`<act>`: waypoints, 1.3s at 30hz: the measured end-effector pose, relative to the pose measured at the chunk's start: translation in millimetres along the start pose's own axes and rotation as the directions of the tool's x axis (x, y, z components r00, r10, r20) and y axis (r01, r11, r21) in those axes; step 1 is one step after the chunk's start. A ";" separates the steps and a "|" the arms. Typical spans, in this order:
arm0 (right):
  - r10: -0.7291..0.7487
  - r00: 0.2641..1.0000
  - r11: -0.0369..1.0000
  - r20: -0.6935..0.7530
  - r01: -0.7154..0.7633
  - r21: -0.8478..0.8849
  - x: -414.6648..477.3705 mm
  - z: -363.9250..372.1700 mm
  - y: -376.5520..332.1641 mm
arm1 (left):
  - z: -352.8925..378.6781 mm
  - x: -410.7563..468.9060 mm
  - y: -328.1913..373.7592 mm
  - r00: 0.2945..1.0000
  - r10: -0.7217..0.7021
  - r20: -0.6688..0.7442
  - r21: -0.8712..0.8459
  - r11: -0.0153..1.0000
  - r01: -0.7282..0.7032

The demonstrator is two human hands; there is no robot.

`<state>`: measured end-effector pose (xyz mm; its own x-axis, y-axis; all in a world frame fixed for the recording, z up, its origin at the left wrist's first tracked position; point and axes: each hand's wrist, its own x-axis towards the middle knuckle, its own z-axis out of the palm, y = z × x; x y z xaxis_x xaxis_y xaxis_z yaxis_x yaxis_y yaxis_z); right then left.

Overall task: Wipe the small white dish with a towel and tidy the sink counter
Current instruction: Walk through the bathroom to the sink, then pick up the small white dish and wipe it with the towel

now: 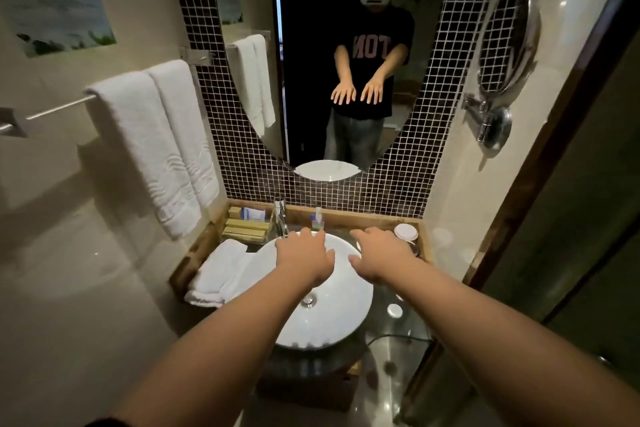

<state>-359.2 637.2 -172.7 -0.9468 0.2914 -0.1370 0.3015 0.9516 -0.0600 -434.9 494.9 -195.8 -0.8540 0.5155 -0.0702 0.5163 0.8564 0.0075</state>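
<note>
Both my hands hover palm down over a round white basin (pixel 332 319). My left hand (pixel 304 258) is above the basin's far left part, fingers spread, holding nothing. My right hand (pixel 379 256) is over its far right rim, also empty with fingers apart. A folded white towel (pixel 218 274) lies on the counter left of the basin. A small white dish (pixel 406 231) sits at the counter's back right corner, just beyond my right hand. A smaller white round lid or dish (pixel 394 310) rests on the glass counter right of the basin.
A tray of toiletry boxes (pixel 246 227) stands at the back left beside the chrome faucet (pixel 281 215) and a small soap bottle (pixel 317 220). Two white towels (pixel 156 146) hang on a wall rail at left. An oval mirror (pixel 332 55) and a round shaving mirror (pixel 507 42) face me.
</note>
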 end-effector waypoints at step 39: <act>0.098 0.959 0.986 0.265 -0.129 0.101 314.9 92.4 104.8 | 119.5 302.5 1.8 0.964 0.125 0.234 -0.030 0.992 -0.122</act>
<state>-615.3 819.6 -313.6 -0.8486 0.3470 -0.3993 0.4310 0.8912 -0.1416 -684.6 648.8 -336.2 -0.7438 0.5973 -0.2999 0.6141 0.7879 0.0459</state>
